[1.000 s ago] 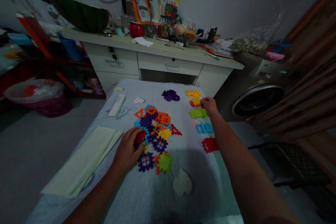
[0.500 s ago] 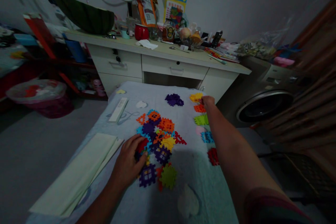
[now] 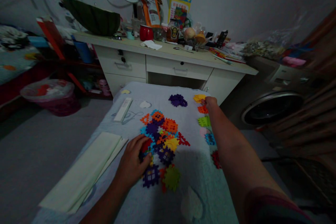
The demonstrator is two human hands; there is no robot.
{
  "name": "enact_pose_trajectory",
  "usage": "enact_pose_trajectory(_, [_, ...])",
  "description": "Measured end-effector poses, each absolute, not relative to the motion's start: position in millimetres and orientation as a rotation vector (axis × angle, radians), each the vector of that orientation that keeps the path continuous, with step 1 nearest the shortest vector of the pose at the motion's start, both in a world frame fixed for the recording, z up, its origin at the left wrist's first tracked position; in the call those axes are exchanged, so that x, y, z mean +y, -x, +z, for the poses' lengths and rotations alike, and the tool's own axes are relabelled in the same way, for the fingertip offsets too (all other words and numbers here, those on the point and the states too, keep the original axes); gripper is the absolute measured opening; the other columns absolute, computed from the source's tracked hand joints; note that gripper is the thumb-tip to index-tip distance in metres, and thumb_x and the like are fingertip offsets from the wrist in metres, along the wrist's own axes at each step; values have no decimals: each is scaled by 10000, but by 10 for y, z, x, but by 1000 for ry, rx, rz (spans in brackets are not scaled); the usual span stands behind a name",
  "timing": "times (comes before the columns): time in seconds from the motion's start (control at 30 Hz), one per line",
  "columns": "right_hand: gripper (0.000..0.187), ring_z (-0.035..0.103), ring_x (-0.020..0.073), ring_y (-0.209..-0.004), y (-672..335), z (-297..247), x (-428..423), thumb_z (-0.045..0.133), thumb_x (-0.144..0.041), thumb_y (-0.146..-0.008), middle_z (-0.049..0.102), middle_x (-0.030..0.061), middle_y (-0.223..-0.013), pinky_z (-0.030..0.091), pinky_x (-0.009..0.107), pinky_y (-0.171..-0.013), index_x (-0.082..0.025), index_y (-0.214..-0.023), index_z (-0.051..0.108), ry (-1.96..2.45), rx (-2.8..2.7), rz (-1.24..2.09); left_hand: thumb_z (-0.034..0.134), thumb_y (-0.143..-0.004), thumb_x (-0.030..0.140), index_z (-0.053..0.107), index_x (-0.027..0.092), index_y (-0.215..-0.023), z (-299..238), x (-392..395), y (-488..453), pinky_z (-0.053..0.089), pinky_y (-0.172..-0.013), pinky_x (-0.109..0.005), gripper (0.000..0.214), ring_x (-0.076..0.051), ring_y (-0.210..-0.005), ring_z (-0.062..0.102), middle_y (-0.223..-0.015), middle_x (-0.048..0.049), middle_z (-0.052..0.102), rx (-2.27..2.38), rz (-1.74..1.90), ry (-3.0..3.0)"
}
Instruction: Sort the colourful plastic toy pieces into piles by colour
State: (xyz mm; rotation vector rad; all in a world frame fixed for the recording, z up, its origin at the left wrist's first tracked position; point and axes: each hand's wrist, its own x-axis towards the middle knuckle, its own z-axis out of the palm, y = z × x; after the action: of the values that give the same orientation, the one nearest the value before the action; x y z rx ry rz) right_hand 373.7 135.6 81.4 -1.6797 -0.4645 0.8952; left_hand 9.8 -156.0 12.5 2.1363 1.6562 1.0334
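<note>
In the head view, a dim room with a washing machine (image 3: 278, 89) at right and a cut watermelon (image 3: 91, 17) at far left, beyond white drawers (image 3: 181, 69); nearer, a cloth-covered counter (image 3: 193, 126). At mid-counter, a mixed pile (image 3: 162, 136) of notched plastic building tiles, longest from far to near. Near the right edge, in a row running much the same way: yellow tiles (image 3: 198, 98) farthest, then orange tiles (image 3: 202, 109), green tiles (image 3: 204, 121), blue tiles (image 3: 209, 139) and partly hidden red tiles (image 3: 215, 159). Left hand (image 3: 133, 160) against the pile's left side, fingers loosely bent, thumb spread away; no clear grip. Right hand (image 3: 210, 104) reaching far right, fingers gathered at the right edge of the yellow tiles; cannot tell whether pinching one. Yellow tiles just left of the right hand, much closer to it than to the left hand; mixed pile nearer the body, touching the left hand, well apart from the right. Purple tiles (image 3: 177, 100) well apart from both.
</note>
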Motion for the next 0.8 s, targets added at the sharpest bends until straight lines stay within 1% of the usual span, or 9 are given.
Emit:
enact_pose_trajectory(0.13, [185, 529, 48, -477, -3707, 914, 1149, 564, 1, -786, 493, -68, -615, 467, 112, -456, -177, -815, 524, 1603, -466, 857, 580, -835, 317, 566, 226, -1252, 111, -1555, -98, 446, -1038, -487, 427, -290, -1229, 508, -1324, -104, 543, 1655, 1051, -2134])
enact_pose_trajectory(0.2, [187, 559, 46, -527, -3670, 978, 1008, 549, 8, -784, 520, -62, -628, 502, 112, -515, -176, -778, 518, 1544, -504, 871, 582, -832, 311, 566, 226, -1251, 105, -1552, -98, 442, -1042, -488, 428, -288, -1228, 508, -1322, -106, 542, 1654, 1057, -2135])
enact_pose_trajectory(0.27, [177, 597, 57, -573, -3608, 1041, 829, 548, -1, -784, 554, -55, -645, 536, 136, -566, -176, -786, 528, 1491, -546, 905, 581, -829, 304, 563, 221, -1248, 107, -1549, -98, 437, -1044, -493, 427, -288, -1228, 505, -1323, -110, 538, 1643, 1058, -2134])
enact_pose_trajectory(0.37, [148, 636, 84, -611, -3451, 1104, 466, 577, -40, -780, 620, -29, -704, 546, 177, -579, -177, -826, 546, 1391, -718, 1016, 586, -818, 304, 567, 216, -1237, 132, -1549, -103, 426, -1054, -501, 428, -291, -1232, 499, -1320, -114, 536, 1631, 1069, -2110])
enact_pose_trajectory(0.47, [128, 641, 95, -632, -3225, 1092, 4, 623, -96, -768, 670, 3, -792, 524, 199, -593, -174, -859, 577, 1329, -1047, 1140, 579, -822, 327, 577, 198, -1226, 180, -1556, -113, 413, -1063, -512, 424, -300, -1238, 495, -1328, -126, 528, 1627, 1072, -2075])
enact_pose_trajectory(0.57, [105, 634, 112, -698, -2989, 994, -474, 645, -139, -757, 677, 2, -808, 501, 224, -657, -177, -853, 624, 1342, -1456, 1208, 573, -821, 330, 592, 209, -1210, 232, -1572, -119, 408, -1067, -509, 407, -297, -1237, 497, -1316, -111, 537, 1611, 1092, -2047])
enact_pose_trajectory(0.63, [122, 621, 135, -761, -2858, 890, -749, 651, -134, -741, 678, 4, -839, 494, 260, -722, -185, -852, 656, 1349, -1766, 1128, 570, -819, 322, 603, 207, -1196, 258, -1583, -119, 412, -1064, -499, 396, -291, -1226, 506, -1300, -106, 545, 1608, 1114, -2033])
enact_pose_trajectory(0.7, [184, 607, 169, -845, -2756, 771, -962, 652, -123, -732, 677, 25, -913, 483, 317, -812, -189, -901, 679, 1352, -2007, 914, 565, -824, 316, 614, 203, -1178, 272, -1590, -117, 415, -1063, -484, 375, -283, -1215, 515, -1289, -104, 550, 1608, 1140, -2025])
enact_pose_trajectory(0.8, [316, 573, 224, -969, -2640, 604, -1159, 654, -148, -758, 665, 85, -1059, 435, 391, -920, -172, -1073, 668, 1366, -2165, 591, 564, -824, 308, 633, 201, -1137, 276, -1592, -113, 417, -1063, -468, 338, -275, -1199, 530, -1273, -101, 559, 1609, 1169, -2022])
